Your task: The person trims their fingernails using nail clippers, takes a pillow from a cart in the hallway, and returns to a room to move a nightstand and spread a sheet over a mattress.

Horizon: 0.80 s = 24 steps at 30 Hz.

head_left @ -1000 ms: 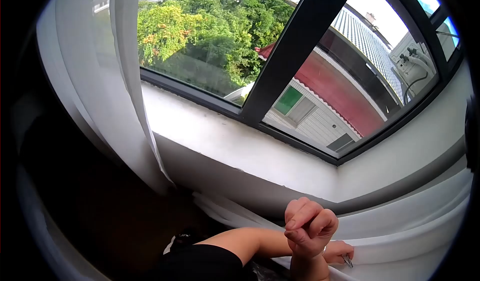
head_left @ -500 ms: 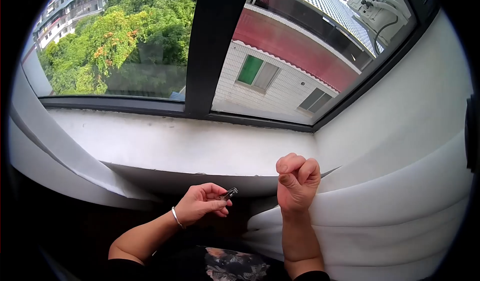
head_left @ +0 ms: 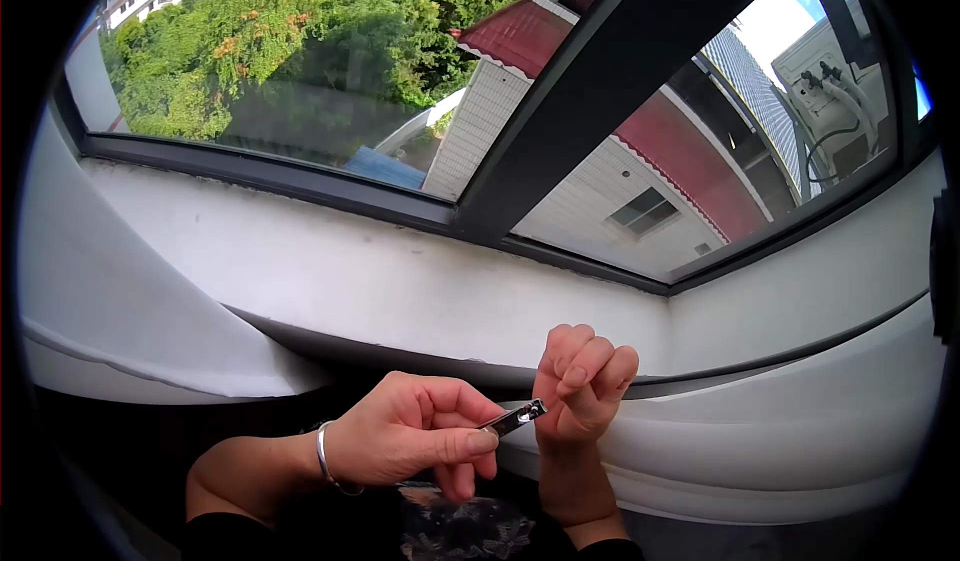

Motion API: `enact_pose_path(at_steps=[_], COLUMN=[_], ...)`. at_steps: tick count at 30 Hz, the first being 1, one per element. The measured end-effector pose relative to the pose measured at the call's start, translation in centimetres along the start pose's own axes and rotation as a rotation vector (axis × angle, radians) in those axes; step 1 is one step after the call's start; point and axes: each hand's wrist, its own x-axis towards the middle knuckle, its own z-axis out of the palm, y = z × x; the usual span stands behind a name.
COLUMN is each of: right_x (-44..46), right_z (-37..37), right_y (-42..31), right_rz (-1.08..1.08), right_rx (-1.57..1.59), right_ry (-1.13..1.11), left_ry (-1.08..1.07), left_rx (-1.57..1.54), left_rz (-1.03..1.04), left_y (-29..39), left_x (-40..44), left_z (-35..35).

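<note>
A metal nail clipper [head_left: 517, 417] is pinched between the thumb and index finger of my left hand [head_left: 425, 433], its jaw end pointing right. The other fingers of that hand curl beneath it. On the right, my right hand [head_left: 582, 379] is raised with its fingers folded toward the palm and nails facing me; I see nothing held in it. The clipper's jaws are close to the right hand's thumb side, and whether they touch cannot be made out. A silver bracelet [head_left: 322, 452] circles my left wrist.
A white window sill [head_left: 330, 266] runs ahead of my hands, below a dark-framed window [head_left: 520, 151]. White curtains hang at the left [head_left: 120, 291] and right [head_left: 780, 421]. Trees and buildings show through the glass.
My left hand has moved right and up with the nail clipper, close to my right hand. The right hand has dropped slightly and turned. The view has tilted and shifted.
</note>
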Motion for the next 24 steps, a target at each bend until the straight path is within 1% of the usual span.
enact_pose_path(at_steps=[5, 11, 13, 14, 16, 24], right_x=[0.1, 0.0, 0.0, 0.0, 0.1, 0.2], right_z=[1.1, 1.5, 1.9, 1.8, 1.3, 1.1], right_y=[0.9, 1.2, 1.0, 1.1, 1.3, 1.4], right_rz=[-0.006, 0.008, 0.081, 0.085, 0.019, -0.001], right_rx=[0.000, -0.073, -0.176, -0.180, -0.108, -0.141], right_ry=[-0.011, -0.013, 0.014, 0.017, -0.020, -0.026], left_ry=[-0.066, -0.095, -0.106, -0.113, -0.117, -0.101], left_rx=[-0.100, -0.190, -0.213, -0.231, -0.236, -0.268], left_rz=[-0.072, -0.064, -0.077, -0.087, -0.100, -0.110], left_y=[0.7, 0.4, 0.3, 0.3, 0.4, 0.4], left_x=[-0.1, 0.3, 0.5, 0.6, 0.7, 1.0], left_z=[-1.1, -2.3, -2.6, -2.7, -2.8, -3.0])
